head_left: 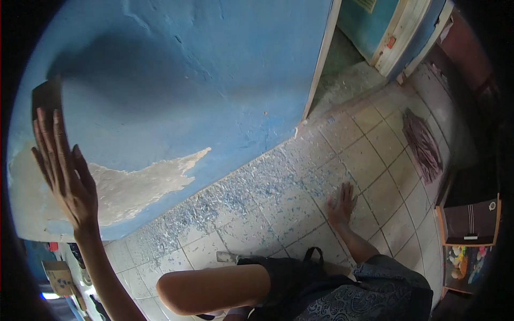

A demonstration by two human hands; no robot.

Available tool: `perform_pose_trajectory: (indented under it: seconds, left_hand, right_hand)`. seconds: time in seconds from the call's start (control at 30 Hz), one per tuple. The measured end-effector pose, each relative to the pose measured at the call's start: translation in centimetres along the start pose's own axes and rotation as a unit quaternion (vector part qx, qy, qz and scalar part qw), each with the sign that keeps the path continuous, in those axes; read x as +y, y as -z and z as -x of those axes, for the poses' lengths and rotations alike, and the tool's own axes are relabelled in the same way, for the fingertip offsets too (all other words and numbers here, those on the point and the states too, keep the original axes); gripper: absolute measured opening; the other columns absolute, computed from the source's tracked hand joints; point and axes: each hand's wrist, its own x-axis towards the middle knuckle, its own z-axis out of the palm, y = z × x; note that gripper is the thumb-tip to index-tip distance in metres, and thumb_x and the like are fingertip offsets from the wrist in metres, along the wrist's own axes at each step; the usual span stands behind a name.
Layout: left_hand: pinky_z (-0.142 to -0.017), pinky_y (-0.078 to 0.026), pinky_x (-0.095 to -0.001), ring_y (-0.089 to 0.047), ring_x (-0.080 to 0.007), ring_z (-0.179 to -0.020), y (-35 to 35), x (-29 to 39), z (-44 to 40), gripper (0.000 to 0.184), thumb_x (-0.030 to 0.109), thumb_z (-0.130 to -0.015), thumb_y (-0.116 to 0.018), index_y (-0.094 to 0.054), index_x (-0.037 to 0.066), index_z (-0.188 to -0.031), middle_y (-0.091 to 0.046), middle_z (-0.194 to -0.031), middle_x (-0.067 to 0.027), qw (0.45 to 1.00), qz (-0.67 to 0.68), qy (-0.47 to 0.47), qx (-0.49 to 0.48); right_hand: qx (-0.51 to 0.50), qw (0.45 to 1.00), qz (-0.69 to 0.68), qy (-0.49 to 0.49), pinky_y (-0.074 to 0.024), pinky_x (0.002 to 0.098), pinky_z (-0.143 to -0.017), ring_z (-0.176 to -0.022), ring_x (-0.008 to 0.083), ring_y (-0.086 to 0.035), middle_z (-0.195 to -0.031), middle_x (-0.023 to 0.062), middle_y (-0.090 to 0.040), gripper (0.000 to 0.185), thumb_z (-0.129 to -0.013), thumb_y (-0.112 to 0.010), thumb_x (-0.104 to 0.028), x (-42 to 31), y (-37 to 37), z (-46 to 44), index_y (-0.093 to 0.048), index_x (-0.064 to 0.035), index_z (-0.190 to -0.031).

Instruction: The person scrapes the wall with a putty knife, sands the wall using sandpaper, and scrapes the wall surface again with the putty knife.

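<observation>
At the left edge, my left hand (67,182) reaches up along the blue wall (214,69), its long fingers pressed on a dark flat rectangular piece (47,96) against the surface. Beside that hand is a bare, whitish patch (142,187) where the blue paint is gone. My right hand (342,206) rests on the floor tiles with fingers spread and nothing in it. A small flat greyish object (227,257) lies on the floor by my bent knee.
Blue and white paint flakes (230,198) cover the tiles along the wall. A doorway (348,69) opens at the top. Right of it lie a crumpled cloth (421,144) and a dark cabinet (471,222). A cardboard box (59,278) stands at the lower left.
</observation>
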Motion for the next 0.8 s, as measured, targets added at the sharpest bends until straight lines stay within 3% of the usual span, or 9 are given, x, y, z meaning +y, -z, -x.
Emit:
perform_pose_trajectory:
  seconds: [0.1, 0.23, 0.37, 0.47, 0.57, 0.63, 0.73, 0.8]
  left_hand:
    - [-0.119, -0.018, -0.0592, -0.029, -0.0293, -0.147, -1.1, -0.3, 0.6, 0.045, 0.021, -0.105, -0.041, -0.041, 0.023, -0.150, -0.035, -0.158, -0.0078, 1.000, 0.007, -0.012, 0.019]
    - [-0.110, -0.034, -0.0492, -0.047, -0.0277, -0.134, -2.5, -1.3, 2.0, 0.043, 0.019, -0.104, -0.047, -0.045, 0.015, -0.147, -0.049, -0.148, -0.0092, 0.998, -0.029, -0.008, -0.052]
    - [-0.097, -0.047, -0.0396, -0.061, -0.0261, -0.116, -4.1, -3.2, 3.5, 0.037, 0.018, -0.103, -0.053, -0.054, 0.007, -0.138, -0.060, -0.134, -0.0131, 0.996, -0.044, -0.043, -0.059]
    - [-0.095, -0.049, -0.0408, -0.063, -0.0276, -0.113, -5.0, -3.3, 4.6, 0.034, 0.022, -0.102, -0.054, -0.059, 0.005, -0.132, -0.064, -0.129, -0.0148, 0.998, -0.020, 0.004, -0.060]
    - [-0.104, -0.045, -0.0448, -0.061, -0.0276, -0.120, -6.7, -5.1, 6.9, 0.035, 0.022, -0.101, -0.056, -0.059, 0.009, -0.133, -0.063, -0.132, -0.0120, 0.997, 0.013, 0.058, -0.054]
    - [-0.108, -0.043, -0.0462, -0.060, -0.0273, -0.123, -6.8, -5.3, 7.1, 0.036, 0.021, -0.100, -0.058, -0.059, 0.011, -0.134, -0.063, -0.133, -0.0101, 0.996, 0.024, 0.067, -0.060]
    - [-0.104, -0.046, -0.0418, -0.062, -0.0266, -0.119, -6.3, -4.5, 6.0, 0.035, 0.019, -0.100, -0.057, -0.059, 0.008, -0.134, -0.064, -0.131, -0.0107, 0.997, 0.011, 0.033, -0.068]
    - [-0.102, -0.046, -0.0402, -0.059, -0.0259, -0.121, -5.7, -3.8, 5.1, 0.036, 0.017, -0.100, -0.056, -0.057, 0.009, -0.135, -0.061, -0.133, -0.0107, 0.998, -0.014, 0.016, -0.056]
  right_hand:
    - [-0.020, 1.000, 0.010, -0.001, -0.0004, 0.0565, -0.120, -0.152, 0.0330, -0.005, -0.163, 0.0173, -0.011, 0.079, -0.096, -0.051, -0.041, -0.4, 0.5, -0.6, -0.016, -0.0020, -0.156]
    - [-0.021, 1.000, 0.012, 0.010, -0.0005, 0.0572, -0.120, -0.152, 0.0336, -0.004, -0.163, 0.0177, -0.010, 0.081, -0.096, -0.052, -0.042, -0.5, 0.5, -0.3, -0.015, -0.0013, -0.155]
    - [-0.018, 1.000, -0.004, -0.004, -0.0012, 0.0580, -0.120, -0.152, 0.0339, -0.007, -0.163, 0.0177, -0.013, 0.081, -0.094, -0.054, -0.041, -0.5, 0.5, -0.4, -0.018, -0.0018, -0.155]
    - [-0.007, 1.000, -0.001, 0.003, -0.0013, 0.0581, -0.119, -0.152, 0.0340, -0.008, -0.162, 0.0179, -0.016, 0.081, -0.093, -0.056, -0.041, -0.2, 0.0, -0.4, -0.020, -0.0014, -0.155]
    - [0.008, 1.000, -0.009, 0.008, -0.0014, 0.0575, -0.119, -0.152, 0.0337, -0.009, -0.162, 0.0177, -0.017, 0.082, -0.092, -0.057, -0.040, 0.0, -0.5, -0.2, -0.021, -0.0010, -0.154]
    - [0.008, 1.000, -0.021, 0.011, -0.0014, 0.0571, -0.119, -0.152, 0.0334, -0.010, -0.163, 0.0172, -0.016, 0.083, -0.092, -0.058, -0.040, 0.2, -0.7, -0.3, -0.020, -0.0011, -0.155]
    - [0.003, 1.000, 0.002, 0.009, -0.0011, 0.0558, -0.120, -0.152, 0.0332, -0.010, -0.163, 0.0163, -0.016, 0.082, -0.094, -0.056, -0.041, -0.1, -0.6, -0.3, -0.019, -0.0017, -0.155]
    - [0.028, 0.999, 0.012, 0.020, -0.0071, 0.0556, -0.120, -0.151, 0.0324, -0.014, -0.162, 0.0150, -0.019, 0.078, -0.094, -0.057, -0.038, -0.1, -0.8, -0.1, -0.021, -0.0056, -0.156]
